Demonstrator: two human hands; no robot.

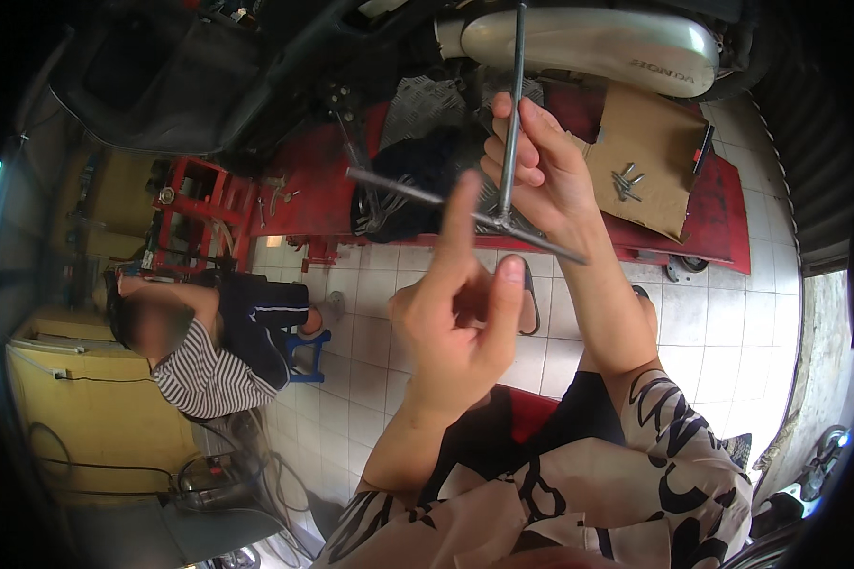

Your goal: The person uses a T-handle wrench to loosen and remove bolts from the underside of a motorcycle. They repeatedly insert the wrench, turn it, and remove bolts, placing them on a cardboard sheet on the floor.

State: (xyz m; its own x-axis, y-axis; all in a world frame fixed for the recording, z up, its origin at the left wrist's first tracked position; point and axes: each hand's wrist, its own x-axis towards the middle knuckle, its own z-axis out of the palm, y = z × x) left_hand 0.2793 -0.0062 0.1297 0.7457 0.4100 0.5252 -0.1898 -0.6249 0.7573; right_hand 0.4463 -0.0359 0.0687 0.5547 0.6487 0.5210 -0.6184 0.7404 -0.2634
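Note:
A steel T-handle wrench is held up in front of me, its long shaft pointing away and its crossbar slanting across nearer to me. Around the shaft, just beyond the crossbar, the fingers of my right hand are closed. My left hand is lower and to the left, with index finger and thumb stretched out and the other fingers curled. It grips nothing. The blurred index fingertip overlaps the crossbar; whether it touches, I cannot tell. The shaft's far tip shows no contact with anything.
A silver motorcycle cover hangs over a red platform. Cardboard there carries several bolts. Dark cloth and a few tools lie further left. A person sits at left by a blue stool.

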